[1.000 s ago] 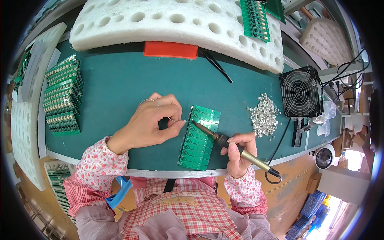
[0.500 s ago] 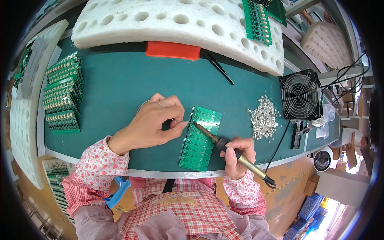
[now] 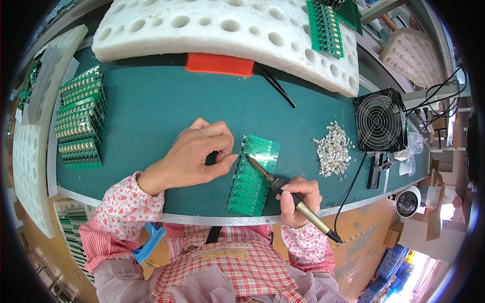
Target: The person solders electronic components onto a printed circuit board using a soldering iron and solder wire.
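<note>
A green circuit-board panel (image 3: 252, 177) lies on the green bench mat (image 3: 151, 111) near the front edge. My right hand (image 3: 299, 199) grips a soldering iron (image 3: 283, 189), its tip resting on the panel's upper left edge. My left hand (image 3: 199, 156) pinches a thin solder wire (image 3: 194, 129) that loops over the knuckles, the fingertips close to the iron's tip.
Stacked green boards (image 3: 78, 118) sit at the left. A white foam slab with holes (image 3: 222, 25) and an orange block (image 3: 220, 64) lie at the back, black tweezers (image 3: 275, 86) beside them. Several small metal parts (image 3: 332, 149) are piled by a black fan (image 3: 380, 121).
The iron's tip and my left fingertips have shifted slightly along the panel's left edge. Both hands otherwise stay in place.
</note>
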Action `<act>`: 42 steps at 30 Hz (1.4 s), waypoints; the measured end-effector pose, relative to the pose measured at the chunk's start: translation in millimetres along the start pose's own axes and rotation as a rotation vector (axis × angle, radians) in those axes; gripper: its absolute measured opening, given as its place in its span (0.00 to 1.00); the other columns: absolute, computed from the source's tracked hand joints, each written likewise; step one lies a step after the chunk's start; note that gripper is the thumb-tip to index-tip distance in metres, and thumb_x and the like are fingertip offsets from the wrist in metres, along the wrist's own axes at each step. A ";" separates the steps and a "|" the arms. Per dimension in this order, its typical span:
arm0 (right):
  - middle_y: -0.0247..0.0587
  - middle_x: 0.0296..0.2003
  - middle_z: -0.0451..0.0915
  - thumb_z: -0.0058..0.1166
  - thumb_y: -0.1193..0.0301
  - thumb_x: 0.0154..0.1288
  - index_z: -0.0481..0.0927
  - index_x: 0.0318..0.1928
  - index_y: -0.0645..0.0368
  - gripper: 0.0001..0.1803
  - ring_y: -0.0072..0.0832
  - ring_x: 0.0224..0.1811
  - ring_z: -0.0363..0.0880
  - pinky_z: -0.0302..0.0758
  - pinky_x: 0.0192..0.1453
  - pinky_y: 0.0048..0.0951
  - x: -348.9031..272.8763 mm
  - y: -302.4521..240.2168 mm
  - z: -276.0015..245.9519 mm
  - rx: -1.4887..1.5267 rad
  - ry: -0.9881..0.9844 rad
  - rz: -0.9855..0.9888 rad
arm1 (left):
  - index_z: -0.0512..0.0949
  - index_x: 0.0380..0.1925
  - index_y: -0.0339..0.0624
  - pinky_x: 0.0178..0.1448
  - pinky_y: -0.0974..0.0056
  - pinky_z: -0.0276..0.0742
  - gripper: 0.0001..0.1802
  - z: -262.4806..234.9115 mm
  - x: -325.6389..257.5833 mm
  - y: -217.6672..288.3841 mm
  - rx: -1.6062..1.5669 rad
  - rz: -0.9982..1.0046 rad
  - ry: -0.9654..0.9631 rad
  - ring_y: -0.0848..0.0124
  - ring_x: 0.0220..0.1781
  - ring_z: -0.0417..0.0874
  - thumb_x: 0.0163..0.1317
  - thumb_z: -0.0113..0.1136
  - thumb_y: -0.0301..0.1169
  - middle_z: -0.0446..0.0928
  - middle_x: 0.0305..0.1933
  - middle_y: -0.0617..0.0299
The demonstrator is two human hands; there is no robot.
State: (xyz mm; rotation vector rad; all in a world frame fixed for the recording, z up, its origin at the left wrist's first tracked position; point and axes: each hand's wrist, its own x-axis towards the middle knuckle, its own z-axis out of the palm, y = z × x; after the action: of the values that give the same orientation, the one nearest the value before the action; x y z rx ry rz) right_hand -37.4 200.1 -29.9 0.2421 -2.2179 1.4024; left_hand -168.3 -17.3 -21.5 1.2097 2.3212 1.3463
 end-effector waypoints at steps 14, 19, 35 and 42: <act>0.35 0.18 0.76 0.56 0.76 0.56 0.74 0.34 0.61 0.06 0.21 0.17 0.73 0.66 0.22 0.21 0.0 -6.3 -2.5 -0.022 0.021 0.211 | 0.68 0.16 0.44 0.41 0.66 0.58 0.13 2.0 0.6 0.0 0.014 -0.009 0.012 0.73 0.26 0.69 0.52 0.62 0.27 0.72 0.28 0.67; 0.35 0.18 0.76 0.56 0.76 0.57 0.74 0.35 0.62 0.06 0.22 0.18 0.75 0.69 0.24 0.21 2.0 -9.6 -2.4 0.003 0.037 0.263 | 0.68 0.15 0.44 0.41 0.66 0.58 0.13 1.8 0.5 0.7 0.029 -0.025 -0.005 0.74 0.25 0.69 0.52 0.62 0.27 0.72 0.27 0.68; 0.38 0.24 0.78 0.57 0.77 0.54 0.75 0.34 0.61 0.06 0.23 0.20 0.74 0.69 0.25 0.23 -2.2 -9.1 -3.2 -0.042 0.003 0.246 | 0.68 0.19 0.42 0.41 0.65 0.59 0.11 0.5 -4.3 0.8 0.029 0.018 0.012 0.71 0.26 0.69 0.54 0.59 0.25 0.72 0.27 0.66; 0.40 0.24 0.77 0.53 0.75 0.60 0.71 0.36 0.64 0.07 0.20 0.20 0.75 0.73 0.25 0.21 -6.6 -18.5 -4.0 0.019 0.161 0.266 | 0.68 0.18 0.42 0.42 0.64 0.61 0.11 0.3 -9.5 1.1 0.011 0.047 0.060 0.68 0.24 0.68 0.55 0.58 0.28 0.67 0.22 0.64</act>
State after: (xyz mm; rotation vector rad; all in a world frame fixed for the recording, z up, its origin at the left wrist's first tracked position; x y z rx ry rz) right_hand -23.0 194.5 -17.1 -0.1616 -2.1627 1.5215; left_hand -161.5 -23.8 -22.8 1.2507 2.3574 1.4058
